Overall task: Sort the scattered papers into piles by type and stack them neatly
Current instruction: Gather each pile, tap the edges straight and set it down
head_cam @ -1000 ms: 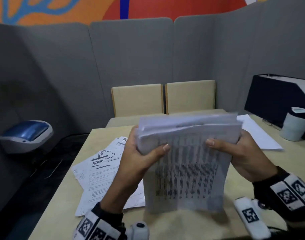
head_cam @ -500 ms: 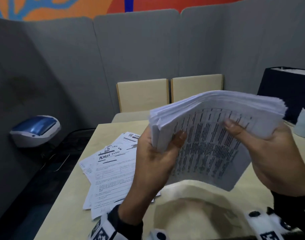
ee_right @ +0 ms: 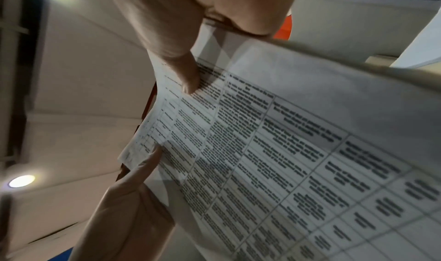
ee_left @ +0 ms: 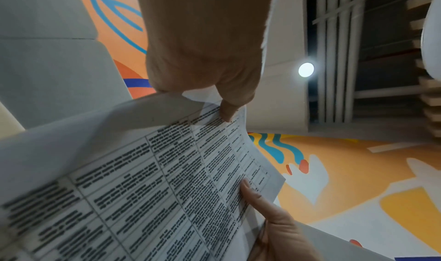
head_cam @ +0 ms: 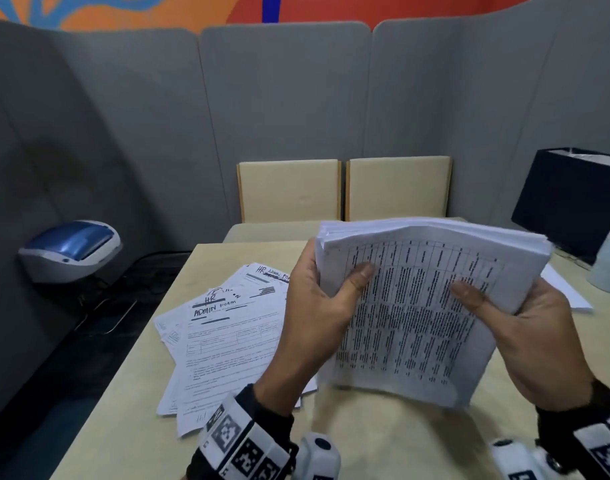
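I hold a thick stack of white sheets (head_cam: 417, 313) upright over the table, its front page printed with a dense table. My left hand (head_cam: 326, 306) grips its upper left edge, thumb across the front page. My right hand (head_cam: 504, 323) grips the upper right side, thumb on the print. The left wrist view shows the stack (ee_left: 155, 189) under my left hand (ee_left: 214, 87). In the right wrist view the stack (ee_right: 286, 152) is pinched by my right hand (ee_right: 190, 72). A fanned pile of forms (head_cam: 227, 344), marked "HR ADMIN Form" by hand, lies on the table at the left.
The beige table (head_cam: 383, 441) holds a single white sheet (head_cam: 566, 289) and a pale cup (head_cam: 608, 268) at the right, beside a black box (head_cam: 573, 195). Two beige chair backs (head_cam: 289, 192) stand behind it. A blue and white device (head_cam: 71, 251) sits at the left by grey partitions.
The stack has tilted, its top edge now slanting down to the right, after rising and then coming lower toward the table. Both hands have kept their hold. The forms pile has not moved.
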Available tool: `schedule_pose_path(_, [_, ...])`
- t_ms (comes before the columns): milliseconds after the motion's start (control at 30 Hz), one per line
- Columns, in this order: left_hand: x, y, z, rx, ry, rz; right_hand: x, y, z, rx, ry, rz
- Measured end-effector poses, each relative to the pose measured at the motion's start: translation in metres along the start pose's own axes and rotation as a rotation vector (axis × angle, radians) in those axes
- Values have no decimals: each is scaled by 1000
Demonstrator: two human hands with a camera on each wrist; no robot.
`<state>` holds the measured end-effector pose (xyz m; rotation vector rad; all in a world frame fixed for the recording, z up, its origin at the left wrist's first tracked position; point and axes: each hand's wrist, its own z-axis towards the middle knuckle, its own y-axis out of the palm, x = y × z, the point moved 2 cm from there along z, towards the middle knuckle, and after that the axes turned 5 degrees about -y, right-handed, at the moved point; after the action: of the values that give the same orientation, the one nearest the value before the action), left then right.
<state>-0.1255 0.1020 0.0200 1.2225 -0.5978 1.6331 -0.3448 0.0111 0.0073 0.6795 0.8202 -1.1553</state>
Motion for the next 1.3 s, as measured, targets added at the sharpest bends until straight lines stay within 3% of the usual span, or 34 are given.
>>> schedule_pose_path(167, [-5,-10,0,-8,126,160,2,-4,4,-96,21,-50])
schedule_pose_path(267, [1,-16,1,13,425,483,0,-5,3,-80,-25,-81])
schedule_pose_path(333, [6,-20,4,-8,543,676,-5,-3,1,-62,-117,-110])
schedule_pose_path(533, [11,-27,7,-20,544,760,-13,2,-3,-119,-418,-248])
schedule_pose_path(867, [8,-35,10,-101,540,843,-20,0,-3,-91,-520,-320])
schedule_pose_path(1300, [2,-35,13,-91,527,715,-20,-6,-2,-66,-571,-356])
